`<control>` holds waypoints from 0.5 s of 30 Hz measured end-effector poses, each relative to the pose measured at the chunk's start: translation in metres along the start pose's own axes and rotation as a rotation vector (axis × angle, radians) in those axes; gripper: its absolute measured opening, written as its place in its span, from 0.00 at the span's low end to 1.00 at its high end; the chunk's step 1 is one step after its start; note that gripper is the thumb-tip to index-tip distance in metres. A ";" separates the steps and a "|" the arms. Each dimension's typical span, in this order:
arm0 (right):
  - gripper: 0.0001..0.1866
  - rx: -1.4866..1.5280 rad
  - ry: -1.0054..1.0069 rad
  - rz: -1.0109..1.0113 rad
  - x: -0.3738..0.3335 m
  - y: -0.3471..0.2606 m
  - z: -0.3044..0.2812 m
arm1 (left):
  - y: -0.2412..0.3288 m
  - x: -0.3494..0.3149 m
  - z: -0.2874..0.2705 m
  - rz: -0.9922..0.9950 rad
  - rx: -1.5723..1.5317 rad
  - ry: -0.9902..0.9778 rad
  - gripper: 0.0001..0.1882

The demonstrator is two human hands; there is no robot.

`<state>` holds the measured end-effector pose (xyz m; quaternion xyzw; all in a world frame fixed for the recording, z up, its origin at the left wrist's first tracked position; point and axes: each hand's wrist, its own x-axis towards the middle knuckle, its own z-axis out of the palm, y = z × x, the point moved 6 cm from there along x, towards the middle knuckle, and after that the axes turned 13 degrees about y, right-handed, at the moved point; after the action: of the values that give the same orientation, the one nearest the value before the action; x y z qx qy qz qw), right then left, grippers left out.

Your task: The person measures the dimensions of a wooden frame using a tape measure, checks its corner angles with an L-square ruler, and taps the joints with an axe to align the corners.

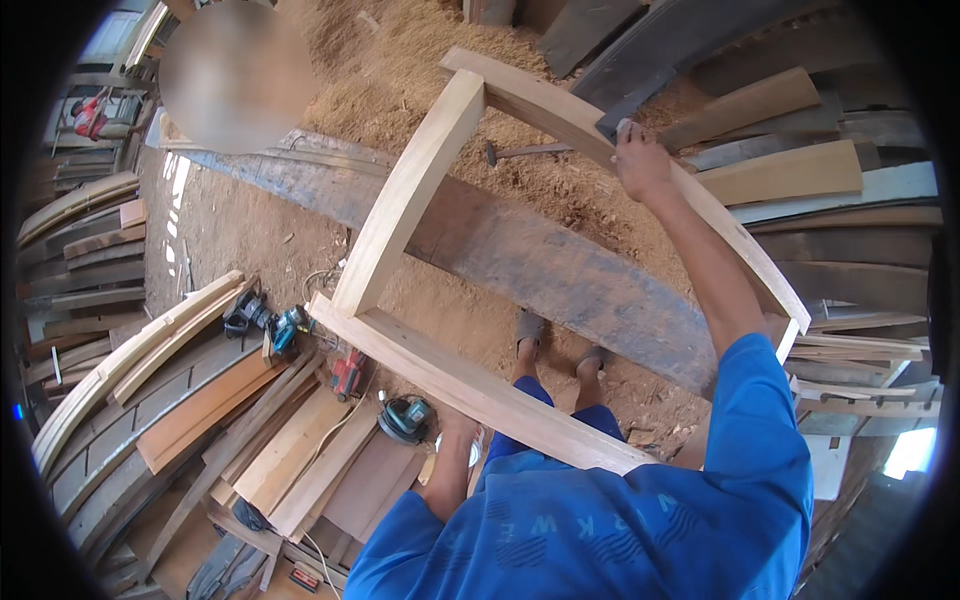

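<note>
A pale wooden frame point(410, 195) with curved sides stands tilted in front of me, over a long worn plank. My right hand point(640, 160) is on its far rail point(560, 110), fingers bent and pressed around a dark flat piece point(615, 118) that lies against the wood. What kind of thing that piece is does not show clearly. Down by the near rail point(480, 395), my left hand point(460, 432) is close to the lower edge of the wood. Its fingers are mostly hidden, and something white point(475, 448) shows beside it.
A hammer point(530, 151) lies on the sawdust beyond the worn plank point(560, 275). To the left are a teal sander point(405, 418), a red power tool point(347, 374) and a teal-and-black tool point(285, 325) with cords. Stacked boards point(780, 175) line both sides.
</note>
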<state>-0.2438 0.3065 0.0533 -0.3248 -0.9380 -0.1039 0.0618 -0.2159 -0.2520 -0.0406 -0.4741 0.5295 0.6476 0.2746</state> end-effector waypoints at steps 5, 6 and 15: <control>0.20 0.110 0.041 0.078 -0.035 -0.002 -0.032 | 0.095 -0.001 0.010 0.345 -0.067 0.022 0.32; 0.18 0.244 0.005 0.174 -0.046 0.003 -0.048 | 0.109 0.007 0.007 0.395 -0.056 0.044 0.32; 0.15 1.244 0.354 0.882 -0.225 -0.011 -0.169 | 0.007 -0.164 0.226 0.997 1.045 -1.097 0.29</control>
<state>-0.0671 0.1243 0.1743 -0.5518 -0.5845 0.4248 0.4165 -0.2299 -0.0163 0.1082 0.3701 0.6947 0.5036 0.3561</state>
